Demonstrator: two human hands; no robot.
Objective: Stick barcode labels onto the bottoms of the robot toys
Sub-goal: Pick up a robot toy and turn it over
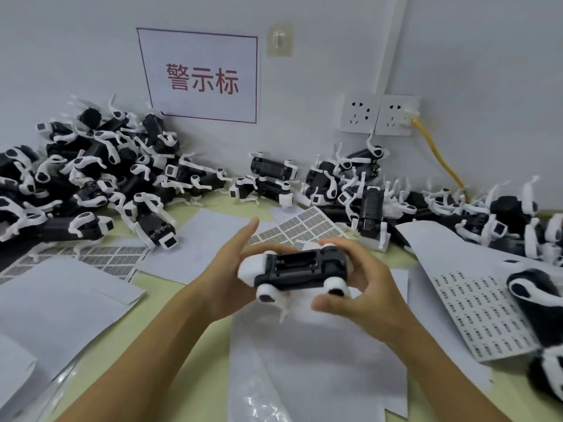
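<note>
Backdrop: pale wall behind a yellow-green worktop (158,303), with a white sign (199,75) in red characters, a clear hook (279,39), two sockets (379,114) and a yellow cable (438,156) plugged into the right one.
Far edge, left: big heap of black-and-white robot toys (91,175) against the wall.
Far edge, right: second heap (359,184) running on toward the right edge.
Sheets: blank backing papers (61,300) on the left and near edge; barcode label sheet (300,226) mid-worktop, another label sheet (484,309) at the right.
Held toy: robot toy (300,271) above the middle of the worktop, black underside facing up.
Left hand (227,269): supports the toy's left end, fingers mostly straight, forefinger extended.
Right hand (362,284): fingers curled round the toy's right end, thumb below.
</note>
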